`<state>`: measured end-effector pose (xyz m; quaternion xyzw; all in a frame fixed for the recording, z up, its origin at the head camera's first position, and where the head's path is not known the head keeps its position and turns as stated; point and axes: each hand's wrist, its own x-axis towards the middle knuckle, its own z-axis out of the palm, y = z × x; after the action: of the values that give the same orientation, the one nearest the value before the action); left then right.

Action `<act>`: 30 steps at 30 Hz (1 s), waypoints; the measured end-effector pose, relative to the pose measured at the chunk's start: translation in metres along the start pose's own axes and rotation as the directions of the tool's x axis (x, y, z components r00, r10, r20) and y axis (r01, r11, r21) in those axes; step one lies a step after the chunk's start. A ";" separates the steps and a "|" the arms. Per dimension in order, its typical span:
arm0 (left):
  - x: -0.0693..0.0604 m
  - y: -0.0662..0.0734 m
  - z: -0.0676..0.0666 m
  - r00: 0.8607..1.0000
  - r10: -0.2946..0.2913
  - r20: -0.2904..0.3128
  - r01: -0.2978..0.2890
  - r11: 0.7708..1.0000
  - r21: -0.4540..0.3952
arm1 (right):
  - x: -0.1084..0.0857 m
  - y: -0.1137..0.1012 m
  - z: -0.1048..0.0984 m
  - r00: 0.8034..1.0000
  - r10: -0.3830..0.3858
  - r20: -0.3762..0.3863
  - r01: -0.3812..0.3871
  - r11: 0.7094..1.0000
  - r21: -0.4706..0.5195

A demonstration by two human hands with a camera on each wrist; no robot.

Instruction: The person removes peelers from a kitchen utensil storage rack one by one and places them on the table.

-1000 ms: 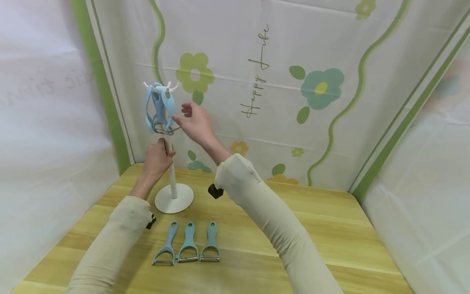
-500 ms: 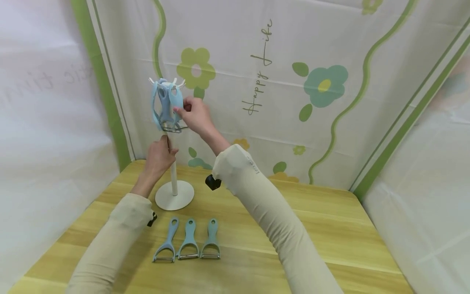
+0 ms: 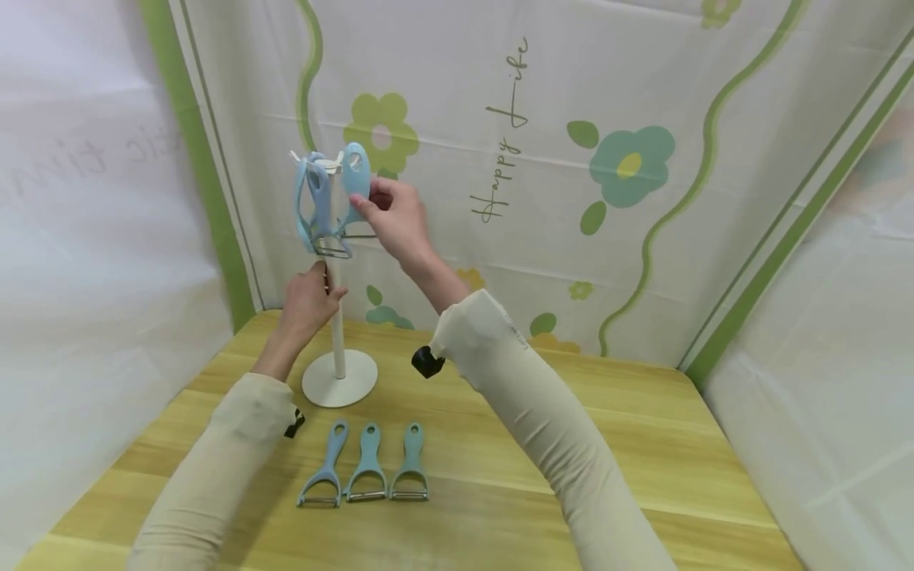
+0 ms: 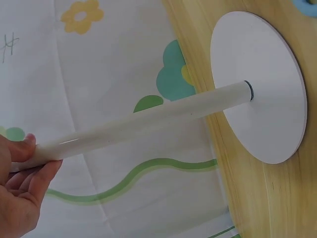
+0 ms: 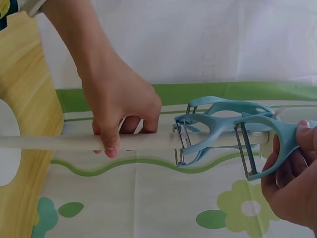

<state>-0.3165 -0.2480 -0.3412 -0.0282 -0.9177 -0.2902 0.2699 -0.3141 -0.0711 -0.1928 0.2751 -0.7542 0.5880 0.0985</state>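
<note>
Here, gripping stand (image 3: 338, 337) left of frame centre with left grip (image 3: 307, 302); pinching peeler (image 3: 355, 176) at upper left, beside hung peelers (image 3: 321, 202), with right grip (image 3: 401, 222).

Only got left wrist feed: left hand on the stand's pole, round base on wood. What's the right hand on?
Observer: Right hand pinches a light blue Y-peeler by its handle.
Operator: Anything else up top?
Observer: At least two hanging Y-peelers at the top of the stand; exact count unclear.
Operator: And on the table near the person?
Observer: Three loose Y-peelers side by side on the table, blades toward the person.
</note>
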 end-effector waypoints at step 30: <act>-0.001 0.003 -0.010 0.996 -0.002 0.084 0.003 1.000 -0.009 | -0.083 0.071 -0.037 0.988 0.152 0.017 -0.153 0.986 0.064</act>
<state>-0.3105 -0.2512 -0.3328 -0.0404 -0.9270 -0.2933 0.2305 -0.2895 -0.0001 -0.2802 0.2231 -0.7541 0.6164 0.0397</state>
